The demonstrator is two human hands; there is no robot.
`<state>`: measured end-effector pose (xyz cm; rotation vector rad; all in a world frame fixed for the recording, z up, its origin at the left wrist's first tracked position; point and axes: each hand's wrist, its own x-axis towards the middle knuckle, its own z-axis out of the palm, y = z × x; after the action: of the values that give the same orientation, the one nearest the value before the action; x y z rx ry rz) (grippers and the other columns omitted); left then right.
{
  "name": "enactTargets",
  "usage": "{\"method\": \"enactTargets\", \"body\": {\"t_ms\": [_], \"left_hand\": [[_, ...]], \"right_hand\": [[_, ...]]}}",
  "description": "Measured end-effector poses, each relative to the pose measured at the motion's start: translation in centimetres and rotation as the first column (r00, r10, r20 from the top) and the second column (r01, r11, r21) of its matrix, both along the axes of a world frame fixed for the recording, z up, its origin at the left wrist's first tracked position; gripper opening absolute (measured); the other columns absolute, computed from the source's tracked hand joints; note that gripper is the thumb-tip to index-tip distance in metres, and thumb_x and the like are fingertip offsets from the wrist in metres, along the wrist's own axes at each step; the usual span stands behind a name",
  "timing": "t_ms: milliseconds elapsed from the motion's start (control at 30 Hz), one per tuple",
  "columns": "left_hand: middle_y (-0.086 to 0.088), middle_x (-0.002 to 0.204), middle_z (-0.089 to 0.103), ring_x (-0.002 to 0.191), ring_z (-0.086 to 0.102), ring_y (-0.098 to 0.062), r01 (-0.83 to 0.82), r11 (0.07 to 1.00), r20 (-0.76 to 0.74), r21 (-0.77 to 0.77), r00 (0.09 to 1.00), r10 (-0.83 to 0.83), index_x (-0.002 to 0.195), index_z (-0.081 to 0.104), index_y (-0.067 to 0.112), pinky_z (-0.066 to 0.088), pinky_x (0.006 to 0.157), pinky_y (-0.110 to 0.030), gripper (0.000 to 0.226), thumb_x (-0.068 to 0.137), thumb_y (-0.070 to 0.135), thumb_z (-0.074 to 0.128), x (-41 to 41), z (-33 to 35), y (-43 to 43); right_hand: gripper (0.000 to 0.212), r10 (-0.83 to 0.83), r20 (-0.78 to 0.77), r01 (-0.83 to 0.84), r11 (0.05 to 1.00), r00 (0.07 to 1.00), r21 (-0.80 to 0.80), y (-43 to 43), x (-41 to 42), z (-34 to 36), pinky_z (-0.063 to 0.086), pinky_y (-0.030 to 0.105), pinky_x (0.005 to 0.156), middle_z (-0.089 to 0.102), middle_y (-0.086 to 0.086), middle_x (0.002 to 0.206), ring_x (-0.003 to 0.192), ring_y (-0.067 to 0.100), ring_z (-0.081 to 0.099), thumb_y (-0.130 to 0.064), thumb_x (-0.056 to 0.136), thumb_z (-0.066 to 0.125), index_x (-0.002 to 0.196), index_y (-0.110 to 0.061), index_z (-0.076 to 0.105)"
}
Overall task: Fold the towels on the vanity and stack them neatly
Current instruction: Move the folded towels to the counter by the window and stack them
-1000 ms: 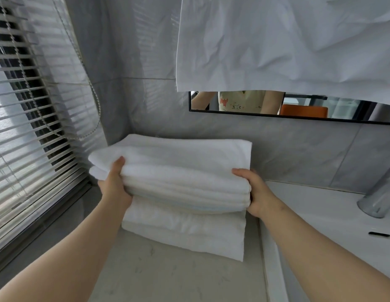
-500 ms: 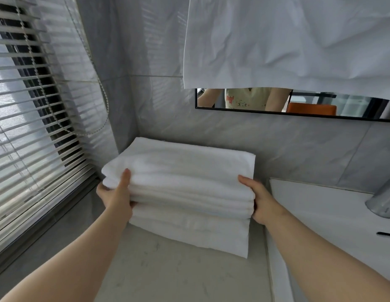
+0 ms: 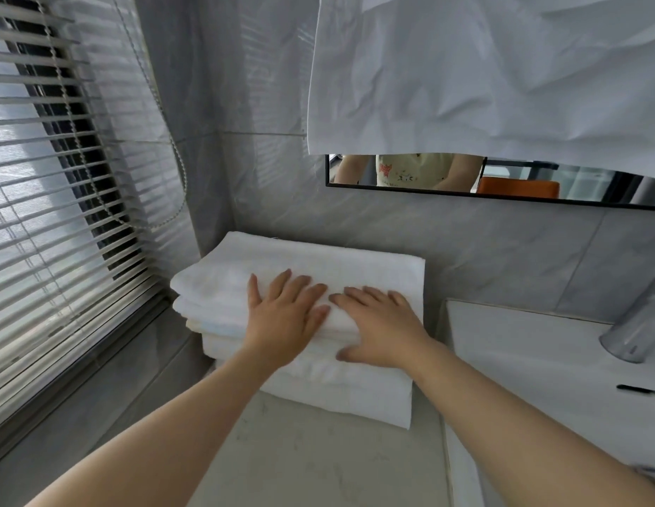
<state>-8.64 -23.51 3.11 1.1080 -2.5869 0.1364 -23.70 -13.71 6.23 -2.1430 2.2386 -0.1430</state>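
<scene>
Both hands' grip released, left hand (image 3: 282, 320) and right hand (image 3: 381, 327) flat atop white folded towel stack (image 3: 318, 261)

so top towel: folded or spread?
Folded. The top towel lies as a compact rectangle on the stack, both hands flat on it.

No readable text — shirt (image 3: 410, 172) print in mirror (image 3: 575, 190) perhaps lettering, too blurred.
</scene>
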Motion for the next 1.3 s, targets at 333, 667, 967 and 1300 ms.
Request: {"method": "enactTargets", "body": {"t_ms": [333, 667, 967, 1300], "left_hand": [[0.011, 0.153, 0.014, 0.144, 0.006, -0.018, 0.035, 0.999, 0.302, -0.002, 0.953, -0.033, 0.147, 0.009, 0.039, 0.001, 0.111, -0.062, 0.073, 0.085, 0.068, 0.036, 0.4, 0.9, -1.7], [0.005, 0.155, 0.003, 0.145, -0.004, -0.024, -0.093, 0.996, 0.354, 0.006, 0.931, 0.084, 0.146, -0.001, 0.04, 0.001, 0.111, -0.063, 0.088, 0.082, 0.059, 0.055, 2.0, 0.8, -2.3], [0.003, 0.157, -0.005, 0.145, -0.007, -0.022, -0.136, 0.984, 0.322, 0.118, 0.942, 0.091, 0.147, -0.005, 0.04, 0.004, 0.114, -0.058, 0.094, 0.081, 0.054, 0.06, 6.3, 2.2, -4.4], [0.008, 0.157, -0.011, 0.145, -0.009, -0.019, -0.03, 0.994, 0.364, 0.103, 0.932, -0.01, 0.147, -0.007, 0.038, 0.002, 0.113, -0.056, 0.105, 0.075, 0.049, 0.068, 5.0, 2.6, -4.8]], "right_hand": [[0.081, -0.035, -0.116, 0.038, 0.999, 0.993, 0.016, -1.8, -1.9, -1.1, 0.011, 0.042, 0.115, 0.003, -0.008, 0.159, 0.145, 0.021, 0.006, -0.049, 0.087, 0.057, 0.149, -0.038, 0.005], [0.08, -0.147, -0.119, 0.152, 0.988, 0.982, 0.028, 0.6, -1.9, -1.3, 0.004, 0.043, 0.115, 0.0, -0.003, 0.16, 0.146, 0.022, 0.001, -0.051, 0.089, 0.051, 0.15, -0.036, 0.0], [0.072, -0.06, -0.036, 0.06, 0.998, 0.998, 0.007, 0.1, 0.9, -1.1, 0.007, 0.043, 0.116, 0.0, -0.004, 0.159, 0.146, 0.023, 0.003, -0.037, 0.096, 0.047, 0.15, -0.035, 0.0], [0.083, -0.03, -0.033, 0.03, 1.0, 0.999, 0.001, -2.2, 2.9, -0.8, 0.004, 0.046, 0.117, -0.003, -0.005, 0.159, 0.146, 0.023, 0.0, -0.043, 0.09, 0.054, 0.15, -0.032, -0.002]]}}
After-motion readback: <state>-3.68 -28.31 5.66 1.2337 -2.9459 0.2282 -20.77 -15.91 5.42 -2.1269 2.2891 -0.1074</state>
